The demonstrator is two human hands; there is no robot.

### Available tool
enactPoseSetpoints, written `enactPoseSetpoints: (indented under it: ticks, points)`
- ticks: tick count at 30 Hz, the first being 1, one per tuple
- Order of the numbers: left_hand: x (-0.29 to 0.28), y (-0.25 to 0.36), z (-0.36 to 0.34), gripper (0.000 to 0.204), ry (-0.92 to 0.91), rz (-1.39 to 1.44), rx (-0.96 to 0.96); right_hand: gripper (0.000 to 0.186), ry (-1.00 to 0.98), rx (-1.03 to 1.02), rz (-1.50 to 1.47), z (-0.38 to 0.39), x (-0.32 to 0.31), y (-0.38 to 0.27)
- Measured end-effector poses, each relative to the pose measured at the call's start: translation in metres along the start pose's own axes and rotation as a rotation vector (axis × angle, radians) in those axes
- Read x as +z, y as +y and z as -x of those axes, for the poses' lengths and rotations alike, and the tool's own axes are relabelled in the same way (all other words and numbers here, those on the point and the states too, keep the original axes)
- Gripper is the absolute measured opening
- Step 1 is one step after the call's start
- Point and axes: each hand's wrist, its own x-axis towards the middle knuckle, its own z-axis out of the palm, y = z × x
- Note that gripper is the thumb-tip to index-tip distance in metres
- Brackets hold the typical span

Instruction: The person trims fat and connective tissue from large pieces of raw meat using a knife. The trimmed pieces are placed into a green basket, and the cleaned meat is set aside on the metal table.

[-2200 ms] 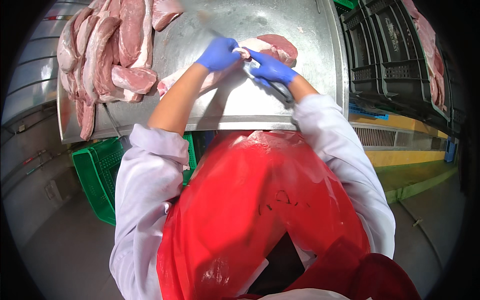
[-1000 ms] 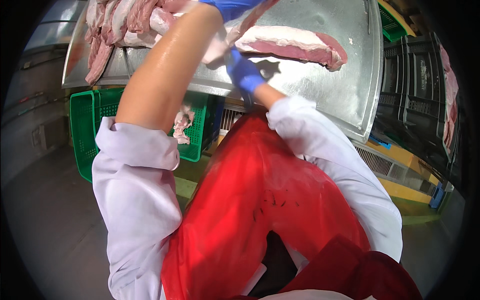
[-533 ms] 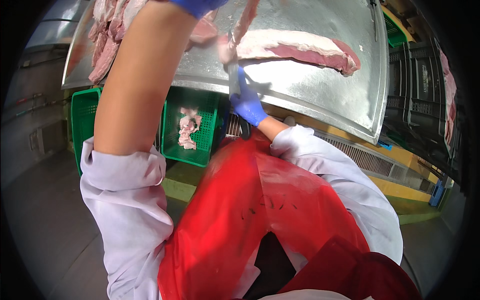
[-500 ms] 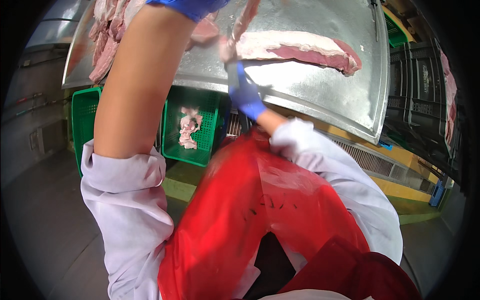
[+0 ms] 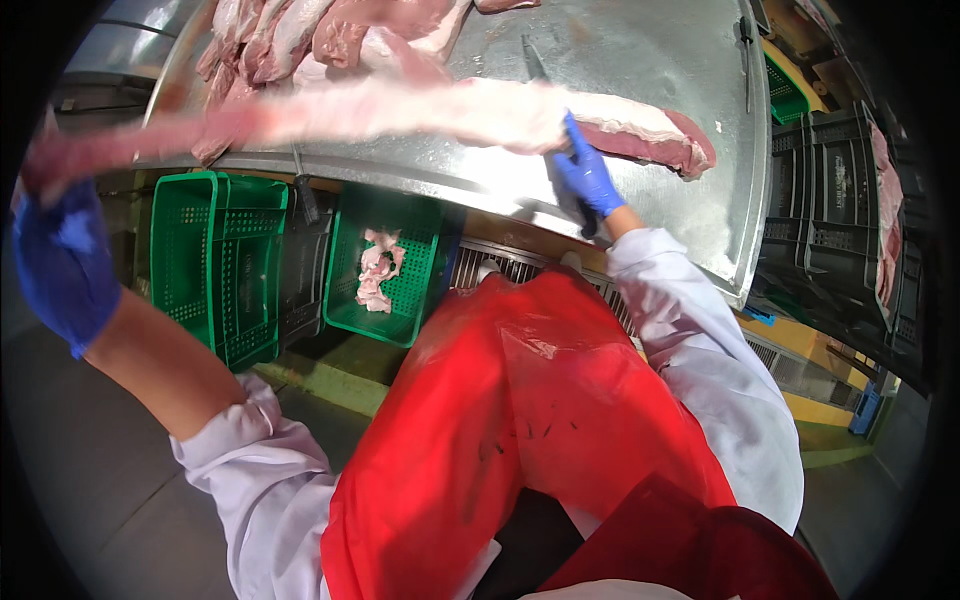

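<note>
At the far left of the frame, the left hand (image 5: 65,265), in a blue glove, is curled tight around one end of a long strip of meat (image 5: 400,112); blur hides the single fingers. Right of centre, the right hand (image 5: 590,182), also gloved in blue, has its fingers closed around a knife (image 5: 535,62), whose blade tip shows above the strip and points to the upper left. One finger reaches up to the strip's right end; whether it presses on it, I cannot tell.

The strip looks soft and uneven, pale white-pink through the middle and right, deeper red toward the left hand, and smeared by motion. Its long axis runs nearly level across the upper part of the frame, the left end dipping a little lower, the right end overlapping the near end of a slab of meat (image 5: 650,125).

That slab lies on the metal table (image 5: 690,230), white on top with a red side, slanting down to the right. At upper left sits a pile of meat (image 5: 285,40). Below the table edge, a green crate (image 5: 412,265) holds pale scraps (image 5: 378,275). Black crates (image 5: 825,200) stand at the right, and a red apron (image 5: 430,410) fills the lower centre.
</note>
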Motion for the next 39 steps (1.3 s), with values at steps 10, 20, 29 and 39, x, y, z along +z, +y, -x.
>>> enactPoseSetpoints:
  ticks: [10,20,29,39]
  points:
    - [0.041,-0.153,0.203,0.009,0.085,-0.23,-0.798,0.066,-0.329,-0.405,0.653,-0.073,-0.09,0.021]
    - [0.057,-0.263,0.337,0.057,0.004,-0.707,-0.834,0.068,-0.508,-0.504,0.904,-0.1,-0.107,0.0]
    - [0.16,-0.226,0.337,0.049,0.002,-0.499,-0.718,0.06,-0.631,-0.401,0.846,-0.098,-0.117,-0.025]
    - [0.199,-0.214,0.303,0.039,0.02,-0.292,-0.676,0.06,-0.542,-0.277,0.758,-0.037,-0.107,-0.007]
